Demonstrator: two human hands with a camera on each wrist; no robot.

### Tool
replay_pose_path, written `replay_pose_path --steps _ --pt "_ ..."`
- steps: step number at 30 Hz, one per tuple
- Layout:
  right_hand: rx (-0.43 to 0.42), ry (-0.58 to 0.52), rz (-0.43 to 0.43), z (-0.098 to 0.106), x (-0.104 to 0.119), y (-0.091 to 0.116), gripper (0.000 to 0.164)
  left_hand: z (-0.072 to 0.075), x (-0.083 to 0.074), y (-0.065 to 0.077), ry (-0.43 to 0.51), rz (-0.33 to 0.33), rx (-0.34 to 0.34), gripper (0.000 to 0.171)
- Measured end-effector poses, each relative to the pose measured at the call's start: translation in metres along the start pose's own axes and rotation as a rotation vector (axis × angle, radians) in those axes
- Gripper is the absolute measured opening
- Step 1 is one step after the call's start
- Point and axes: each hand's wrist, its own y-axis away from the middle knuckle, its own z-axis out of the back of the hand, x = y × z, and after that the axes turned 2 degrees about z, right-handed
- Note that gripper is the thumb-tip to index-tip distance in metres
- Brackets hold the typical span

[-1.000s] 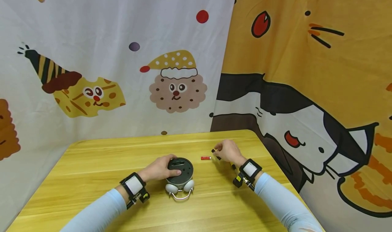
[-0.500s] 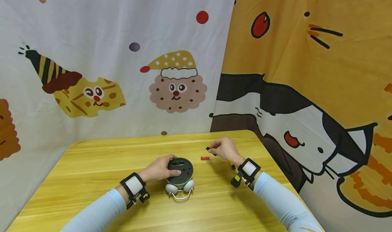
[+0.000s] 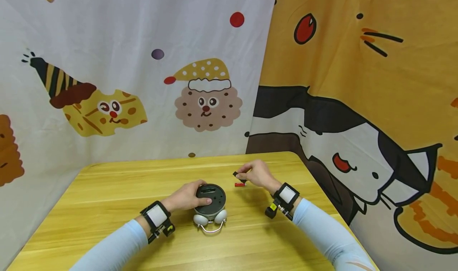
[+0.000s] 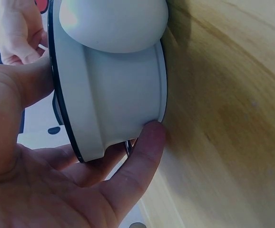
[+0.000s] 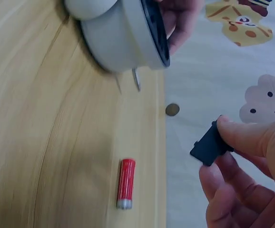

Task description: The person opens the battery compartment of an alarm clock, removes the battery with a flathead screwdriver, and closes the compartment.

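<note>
A white twin-bell alarm clock (image 3: 216, 206) lies face down, its black back upward and its bells and handle toward me. My left hand (image 3: 184, 196) grips it from the left, thumb over the back and fingers around the white side (image 4: 123, 90). A slot-like recess (image 3: 208, 191) shows in the back. My right hand (image 3: 259, 173) pinches a small black battery cover (image 5: 209, 146) between thumb and fingers, raised above the table. Below it, to the right of the clock, lies a red battery (image 5: 126, 184) with a silver end.
The wooden table (image 3: 143, 231) reaches back to a printed curtain (image 3: 136, 88) of cartoon figures, with another orange and white curtain (image 3: 340, 76) along the right. Each wrist wears a strapped camera mount (image 3: 157, 219).
My right hand has moved left with the battery cover, from beside the red battery to over it. My left hand and the alarm clock have stayed in place.
</note>
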Motion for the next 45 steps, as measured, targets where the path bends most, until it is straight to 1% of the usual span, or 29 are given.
replay_pose_path --steps 3,7,10,14,17,20,23,25,29,33,38,41,45 --pt "0.017 -0.034 0.036 -0.004 0.005 -0.002 0.005 -0.001 0.001 -0.001 -0.007 0.001 -0.003 0.069" --pt "0.021 -0.030 0.075 -0.008 0.014 -0.003 0.005 0.000 0.001 -0.001 -0.010 0.002 -0.004 0.069" --pt "0.024 -0.014 0.097 -0.012 0.019 -0.005 0.006 0.000 -0.001 0.000 -0.019 -0.007 -0.004 0.067" --pt "0.037 -0.019 0.130 -0.016 0.023 -0.005 0.006 0.001 -0.003 0.001 -0.033 -0.020 -0.008 0.065" --pt "0.061 -0.051 0.152 -0.018 0.028 -0.005 0.006 0.001 -0.003 0.001 -0.034 -0.021 -0.009 0.064" --pt "0.109 -0.104 0.164 -0.020 0.033 -0.004 0.009 0.001 -0.003 0.002 -0.033 -0.024 -0.006 0.064" --pt "0.154 -0.127 0.188 -0.023 0.039 -0.004 0.010 0.001 -0.003 0.002 -0.031 -0.038 -0.006 0.063" --pt "0.172 -0.120 0.216 -0.025 0.042 -0.004 0.010 0.001 -0.003 0.002 -0.027 -0.046 -0.006 0.061" --pt "0.177 -0.075 0.277 -0.032 0.047 -0.005 0.008 0.001 -0.002 0.002 -0.023 -0.048 -0.001 0.059" --pt "0.178 -0.045 0.312 -0.037 0.051 -0.008 0.008 0.002 -0.001 0.001 -0.026 -0.045 0.004 0.061" --pt "0.222 -0.013 0.337 -0.044 0.056 -0.008 0.009 0.002 0.000 -0.001 -0.025 -0.044 0.017 0.063" --pt "0.255 -0.008 0.337 -0.048 0.057 -0.008 0.011 0.003 0.001 -0.002 -0.032 -0.061 0.018 0.061" --pt "0.265 -0.014 0.351 -0.056 0.057 -0.009 0.012 0.004 0.001 -0.002 -0.040 -0.083 0.014 0.060"
